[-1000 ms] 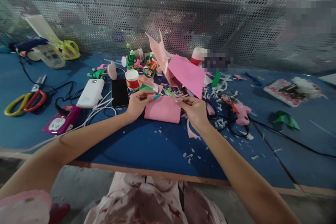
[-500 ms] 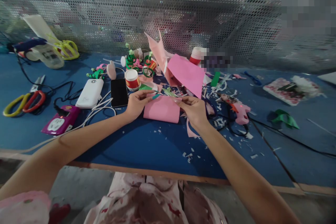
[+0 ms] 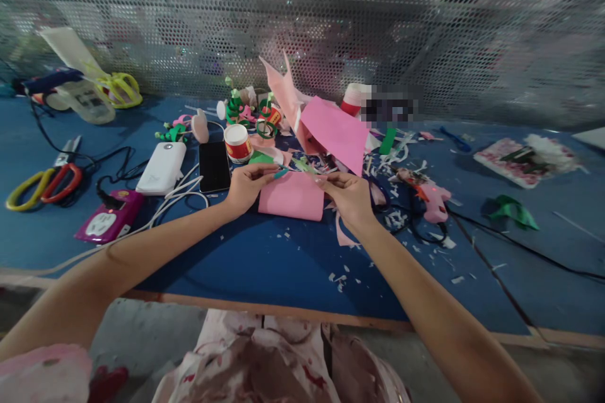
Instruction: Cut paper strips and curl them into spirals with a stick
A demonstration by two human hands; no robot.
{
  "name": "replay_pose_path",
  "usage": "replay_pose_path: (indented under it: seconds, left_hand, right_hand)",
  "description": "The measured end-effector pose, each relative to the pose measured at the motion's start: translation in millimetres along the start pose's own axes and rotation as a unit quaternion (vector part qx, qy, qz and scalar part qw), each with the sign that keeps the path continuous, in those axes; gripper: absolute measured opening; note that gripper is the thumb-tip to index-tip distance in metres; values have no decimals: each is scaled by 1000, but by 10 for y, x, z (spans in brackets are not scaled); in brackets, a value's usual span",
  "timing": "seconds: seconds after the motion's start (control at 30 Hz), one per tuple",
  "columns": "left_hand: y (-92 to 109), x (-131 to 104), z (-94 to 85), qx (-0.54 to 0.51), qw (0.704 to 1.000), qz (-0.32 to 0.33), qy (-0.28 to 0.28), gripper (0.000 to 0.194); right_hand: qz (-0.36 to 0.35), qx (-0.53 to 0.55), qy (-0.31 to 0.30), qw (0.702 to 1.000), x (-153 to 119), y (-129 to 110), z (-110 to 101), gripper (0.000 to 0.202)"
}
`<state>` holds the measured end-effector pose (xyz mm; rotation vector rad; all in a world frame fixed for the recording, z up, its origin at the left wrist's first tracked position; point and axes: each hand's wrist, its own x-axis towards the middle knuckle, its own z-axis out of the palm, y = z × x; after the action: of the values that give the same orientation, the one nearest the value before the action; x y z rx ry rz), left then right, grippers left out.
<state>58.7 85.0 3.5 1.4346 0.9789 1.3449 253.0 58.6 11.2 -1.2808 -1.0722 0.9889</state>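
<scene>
A pink sheet (image 3: pixel 290 197), bent over so its near side looks rounded, is held up by its far edge just above the blue table. My left hand (image 3: pixel 250 187) pinches the far left corner, a teal fingernail or tip showing at the fingers. At the far right corner, my right hand (image 3: pixel 347 196) pinches the same edge between thumb and fingers. Whether the sheet is paper or thin foam, I cannot tell. Behind it stand larger peach sheets (image 3: pixel 290 97) and a brighter pink sheet (image 3: pixel 336 131).
Left lie scissors (image 3: pixel 45 184), a purple power strip (image 3: pixel 108 217), a white power bank (image 3: pixel 163 167) and a phone (image 3: pixel 214 167). A white-lidded tub (image 3: pixel 237 143) stands behind. Right is a pink glue gun (image 3: pixel 433 200) with a black cord, among paper scraps (image 3: pixel 397 220). Perforated metal mesh (image 3: pixel 198 25) borders the back.
Almost nothing differs. Both hands keep their hold on the pink sheet in the same place, with only a very slight shift of the fingers.
</scene>
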Motion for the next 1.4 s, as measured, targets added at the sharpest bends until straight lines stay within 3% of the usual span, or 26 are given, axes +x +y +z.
replay_pose_path:
  seconds: [0.2, 0.33, 0.47, 0.53, 0.67, 0.73, 0.77, 0.9, 1.1, 1.23, 1.27, 1.33, 1.4]
  left_hand:
    - [-1, 13, -64, 46, 997, 27, -55, 24]
    - [99, 58, -96, 91, 990, 64, -91, 33]
    - [306, 55, -154, 151, 974, 141, -97, 19]
    - [357, -25, -225, 171, 962, 187, -101, 22]
    - [231, -291, -394, 249, 873, 323, -267, 30]
    - [123, -391, -432, 264, 832, 353, -337, 34]
    - [79, -420, -434, 270, 822, 364, -346, 35]
    - [17, -428, -395, 295, 829, 338, -334, 37]
    - [68, -409, -443, 299, 819, 264, -412, 41]
    - [74, -411, -469, 314, 806, 244, -439, 48]
    - [73, -412, -463, 320, 807, 240, -434, 49]
    - [74, -416, -444, 335, 809, 238, -421, 49]
    - [84, -423, -426, 351, 806, 235, -416, 48]
  right_hand:
    - [-3, -14, 13, 1000, 4, -22, -16, 26]
    - [-52, -12, 3, 999, 69, -77, -46, 19]
    - [-137, 42, -54, 988, 30, -216, -86, 14]
    - [-152, 37, -111, 981, -64, -226, -130, 15]
    - [-102, -35, -208, 972, -263, -31, -257, 20]
    - [-119, -74, -248, 958, -304, 94, -312, 18]
    - [-133, -93, -258, 952, -308, 142, -333, 15]
    - [-176, -154, -278, 932, -281, 225, -386, 10]
    - [-246, -235, -330, 880, -318, 206, -463, 13]
    - [-295, -285, -359, 838, -351, 136, -429, 28]
    - [-310, -301, -346, 833, -360, 124, -395, 31]
    - [-342, -343, -259, 836, -389, 120, -307, 36]
    - [-385, -405, -176, 811, -436, 131, -217, 40]
